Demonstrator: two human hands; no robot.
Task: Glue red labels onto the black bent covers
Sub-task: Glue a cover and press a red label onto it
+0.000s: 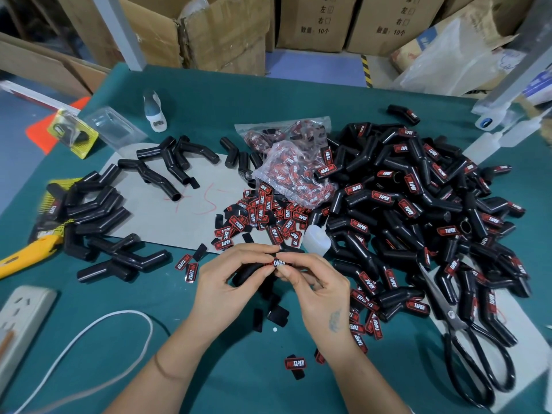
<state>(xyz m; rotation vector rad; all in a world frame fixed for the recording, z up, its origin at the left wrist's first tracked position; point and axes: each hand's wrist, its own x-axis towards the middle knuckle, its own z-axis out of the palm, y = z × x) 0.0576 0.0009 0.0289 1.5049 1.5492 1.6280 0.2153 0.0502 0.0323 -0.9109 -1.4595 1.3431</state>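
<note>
Black bent cover (248, 274) held above the green table, red-and-black label (278, 263) on its upper end, loose labels (263, 216) heaped behind, labelled covers (418, 204) piled right, bare covers (98, 210) scattered left

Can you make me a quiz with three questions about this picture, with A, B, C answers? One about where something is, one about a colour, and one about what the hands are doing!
1. Where are the big scissors?
A. on the person's right side of the table
B. beside the power strip
C. inside a cardboard box

2. What colour is the table?
A. white
B. teal green
C. orange

3. What are the hands doing?
A. lying flat on the table
B. together holding a cover with a label
C. cutting with scissors

Answers:
1 A, they lie by the labelled pile.
2 B, teal shows all around.
3 B, the left hand and right hand grip a black bent cover with a red label.
</note>
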